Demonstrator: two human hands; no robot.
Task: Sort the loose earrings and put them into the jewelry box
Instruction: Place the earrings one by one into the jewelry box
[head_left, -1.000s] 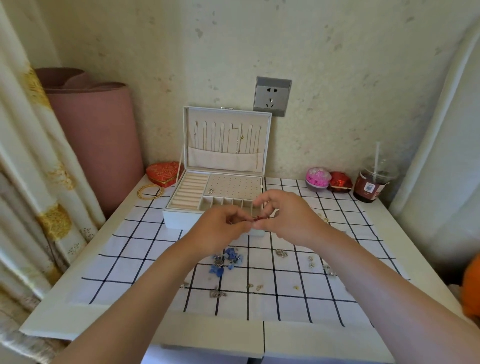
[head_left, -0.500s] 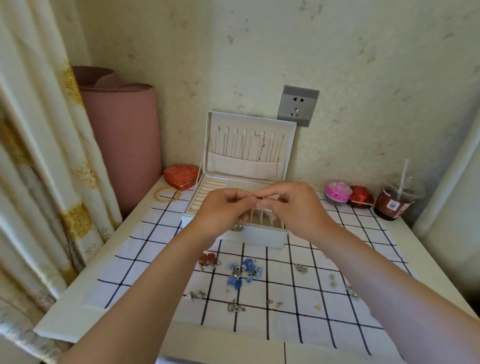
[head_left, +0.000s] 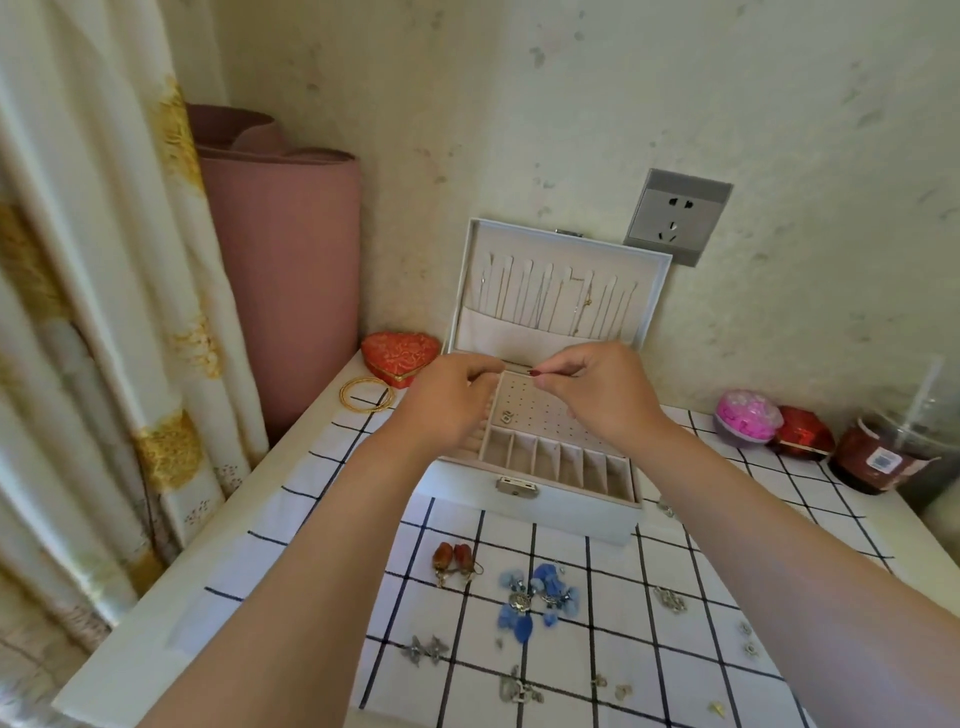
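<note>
Hands have separated over box (head_left: 571, 512). Right hand (head_left: 602, 395) pinches red stud (head_left: 535, 371); left hand (head_left: 452, 410) curled, can't tell if holding anything. Insertion looks imminent.

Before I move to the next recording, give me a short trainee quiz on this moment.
1. True or false: the jewelry box lid is closed.
2. What does the right hand pinch? A, a watch; B, a small red piece; C, a coin.
3. Where do the blue earrings lie?
Key: 1 false. 2 B. 3 On the checked cloth, in front of the box.
</note>
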